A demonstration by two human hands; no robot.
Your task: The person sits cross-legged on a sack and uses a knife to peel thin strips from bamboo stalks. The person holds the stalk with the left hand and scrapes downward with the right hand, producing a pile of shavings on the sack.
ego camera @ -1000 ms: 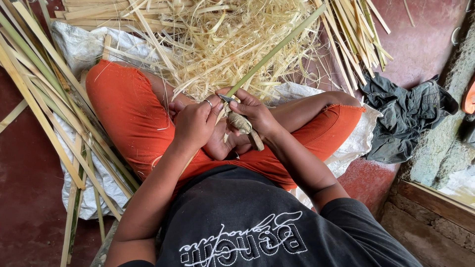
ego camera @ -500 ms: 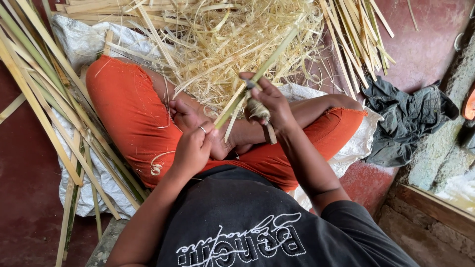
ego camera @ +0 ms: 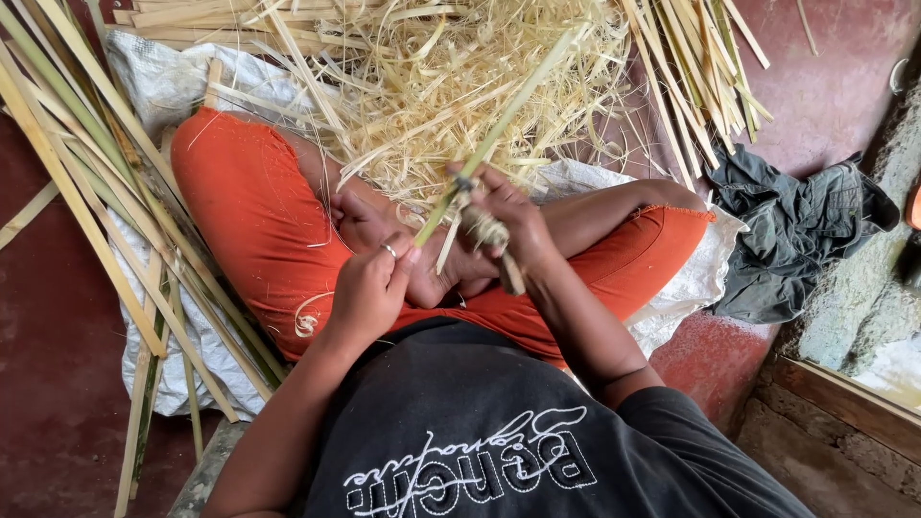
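1. The person sits cross-legged on the floor [ego camera: 58, 384], seen from above, in orange shorts [ego camera: 249, 221] and a black shirt [ego camera: 480, 432].
2. The left hand [ego camera: 369, 288] is closed around the near end of a long green bamboo strip [ego camera: 499, 129], pinching it between thumb and fingers; a ring shows on one finger.
3. The right hand [ego camera: 504, 216] is clenched around a knife with a wrapped handle [ego camera: 494, 240], and the handle end sticks out below the fist toward the near side.
4. The blade end meets the bamboo strip just above the right hand's thumb (the blade itself is mostly hidden by the fingers).
5. The bamboo strip runs diagonally from the left hand, over the lap, up and to the right across the far side of the scene.
6. A big heap of pale shavings [ego camera: 432, 86] lies on the floor beyond the knees, right under the far part of the strip.
7. A white woven sack [ego camera: 163, 86] is spread beneath the person and shows at the left and beside the right knee.
8. Long split bamboo slats [ego camera: 86, 211] lie in a loose bundle along the left, and a second bundle of slats [ego camera: 696, 58] lies at the far right.
9. A crumpled dark cloth [ego camera: 796, 230] sits on the floor to the right, near a rough stone wall [ego camera: 863, 297]
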